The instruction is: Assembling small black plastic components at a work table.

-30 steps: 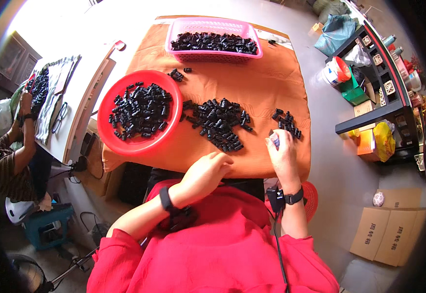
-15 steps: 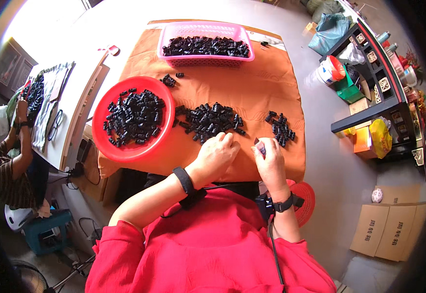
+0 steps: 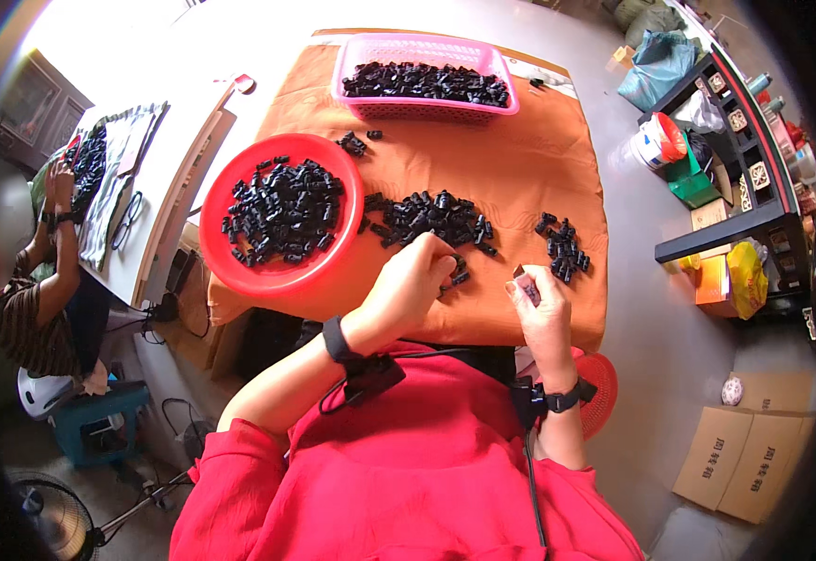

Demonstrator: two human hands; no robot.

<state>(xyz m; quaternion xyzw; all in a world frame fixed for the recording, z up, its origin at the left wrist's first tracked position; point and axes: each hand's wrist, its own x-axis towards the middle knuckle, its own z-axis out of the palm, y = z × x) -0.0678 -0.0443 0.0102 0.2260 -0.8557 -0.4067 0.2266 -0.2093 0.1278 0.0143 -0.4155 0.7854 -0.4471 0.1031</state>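
Note:
My left hand is closed in a pinch at the near side of a pile of small black plastic parts. One or two black parts show right at its fingertips; whether the fingers grip one is hidden. To the right, my right hand is closed around a small dark object, too small to name, with a dark flat tip showing above the thumb. Just beyond that hand lies a smaller heap of black parts. A red round tray full of the same parts stands at the left.
A pink basket of black parts sits at the back of the orange cloth. A few loose parts lie beside the red tray. At the far left a person works at a white table. A dark shelf stands right.
The whole view has shifted, placing everything farther right. My left hand has drawn back slightly, uncovering black parts by its fingertips. My right hand stays closed on the dark object.

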